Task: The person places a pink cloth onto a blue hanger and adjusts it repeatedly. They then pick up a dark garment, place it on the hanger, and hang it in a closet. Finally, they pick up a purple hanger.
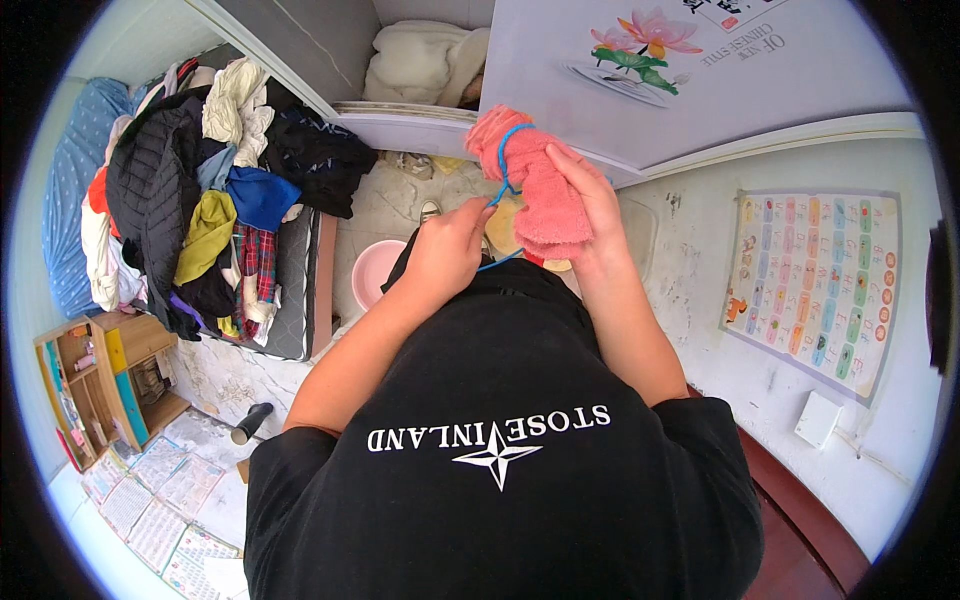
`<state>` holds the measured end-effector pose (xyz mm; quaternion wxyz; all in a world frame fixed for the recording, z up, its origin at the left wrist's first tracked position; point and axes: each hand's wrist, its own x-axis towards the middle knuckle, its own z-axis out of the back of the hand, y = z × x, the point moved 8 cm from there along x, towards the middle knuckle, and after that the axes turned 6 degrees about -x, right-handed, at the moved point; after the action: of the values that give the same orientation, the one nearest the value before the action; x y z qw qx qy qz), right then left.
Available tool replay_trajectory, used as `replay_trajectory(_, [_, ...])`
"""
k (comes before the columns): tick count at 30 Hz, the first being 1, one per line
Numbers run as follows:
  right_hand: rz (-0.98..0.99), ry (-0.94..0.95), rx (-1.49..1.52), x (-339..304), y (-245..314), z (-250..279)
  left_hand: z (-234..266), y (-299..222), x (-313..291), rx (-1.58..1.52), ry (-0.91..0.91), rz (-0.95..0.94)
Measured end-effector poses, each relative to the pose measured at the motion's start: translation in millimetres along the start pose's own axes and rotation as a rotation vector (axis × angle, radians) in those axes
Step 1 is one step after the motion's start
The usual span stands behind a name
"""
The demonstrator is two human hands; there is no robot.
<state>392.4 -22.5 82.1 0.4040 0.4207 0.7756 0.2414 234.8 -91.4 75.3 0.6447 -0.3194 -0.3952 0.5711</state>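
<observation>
A coral-pink towel [548, 195], bunched into a thick roll, is held up in front of me. My right hand [592, 205] is closed round its right side, the thumb lying along the cloth. A thin blue cord [503, 150] loops round the roll above my fingers, and its ends come down on the left. My left hand [455, 243] is closed in a pinch on the cord just beside the towel. More of the cord hangs below that hand, near the lower end of the towel. The far side of the loop is hidden behind the cloth.
Clothes [190, 190] lie heaped on a bed [318, 265] to the left. A pink basin [374, 272] stands on the floor behind my left forearm. Ahead is a wardrobe with a sliding door [780, 80]; a poster [815, 285] hangs on the right wall.
</observation>
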Motion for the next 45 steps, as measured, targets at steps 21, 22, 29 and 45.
replay_trajectory(21, [0.141,-0.257,-0.122,11.1,19.5,52.7,2.8,14.9,-0.7,-0.022,0.005,0.134])
replay_trajectory(22, [0.190,-0.271,-0.252,9.2,31.0,50.1,1.5,14.7,-0.4,-0.003,0.020,0.120])
replay_trajectory(29, [0.526,-0.047,-1.321,-5.1,60.8,-30.0,-18.5,16.4,4.1,0.175,0.199,0.124])
replay_trajectory(45, [1.210,0.549,-2.163,-10.9,-19.2,-50.3,-29.4,35.6,27.6,0.158,0.295,0.179])
